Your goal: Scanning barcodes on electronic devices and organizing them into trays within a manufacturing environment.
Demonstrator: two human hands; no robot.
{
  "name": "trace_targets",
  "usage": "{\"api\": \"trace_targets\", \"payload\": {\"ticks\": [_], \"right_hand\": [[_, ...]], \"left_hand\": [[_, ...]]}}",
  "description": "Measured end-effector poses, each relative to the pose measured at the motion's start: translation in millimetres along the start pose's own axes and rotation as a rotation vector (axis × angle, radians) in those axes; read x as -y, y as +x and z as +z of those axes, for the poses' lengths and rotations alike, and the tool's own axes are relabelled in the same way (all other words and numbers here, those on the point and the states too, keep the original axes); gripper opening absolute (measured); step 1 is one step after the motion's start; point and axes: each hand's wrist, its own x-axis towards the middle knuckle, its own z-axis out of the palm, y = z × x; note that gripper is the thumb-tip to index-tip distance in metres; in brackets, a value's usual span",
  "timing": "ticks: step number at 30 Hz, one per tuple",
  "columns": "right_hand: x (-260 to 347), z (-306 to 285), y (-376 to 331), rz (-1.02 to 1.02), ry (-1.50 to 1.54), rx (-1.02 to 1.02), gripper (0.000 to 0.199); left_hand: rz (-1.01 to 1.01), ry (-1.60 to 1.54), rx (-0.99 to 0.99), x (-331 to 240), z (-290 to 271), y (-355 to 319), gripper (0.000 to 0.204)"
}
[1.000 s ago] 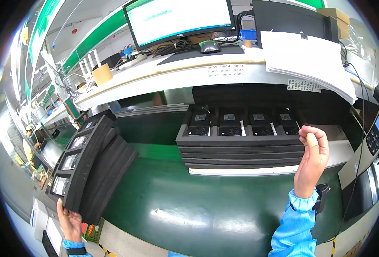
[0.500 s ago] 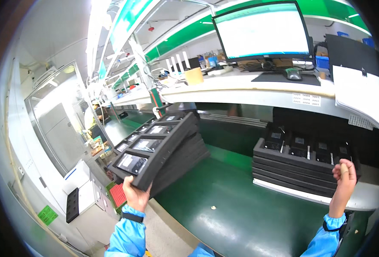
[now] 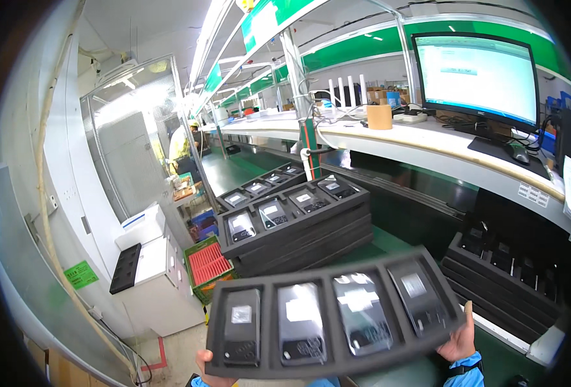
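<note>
Where obscured, hands [image 3: 458, 343] probably beneath tray [image 3: 269, 326]

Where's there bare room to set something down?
Shiny green benchtop shows bare between the left stack of black foam trays and the right stack, partly hidden by the held black foam tray. The white boxy cabinet has bare top beside its flat black tray. Crowded: the white shelf bearing the black-framed monitor, black cables and grey mouse.

The left hand [image 3: 203, 366] and right hand [image 3: 458, 342] hold a black foam tray [image 3: 270, 329] — four phone-like devices [image 3: 302, 329] in its slots.
</note>
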Motion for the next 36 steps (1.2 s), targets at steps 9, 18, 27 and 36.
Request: {"api": "trace_targets", "payload": {"ticks": [9,18,27,36], "right_hand": [[-24,-55,-174,-0.020,-0.258,-0.788,0.058],[-17,47,-227,-0.593,-0.542,-0.733,0.066],[6,47,-205,-0.415,-0.614,-0.751,0.061],[0,-54,-227,-0.647,-1.291,-1.195,0.056]], "left_hand": [[-0.475,0.415,-0.029,40,-16,69,0.069],[-0.576,0.398,0.196,177,46,199,0.076],[-0.366,0.869,0.468,174,62,219,0.037],[0.446,1.407,0.824,197,179,221,0.036]]}}
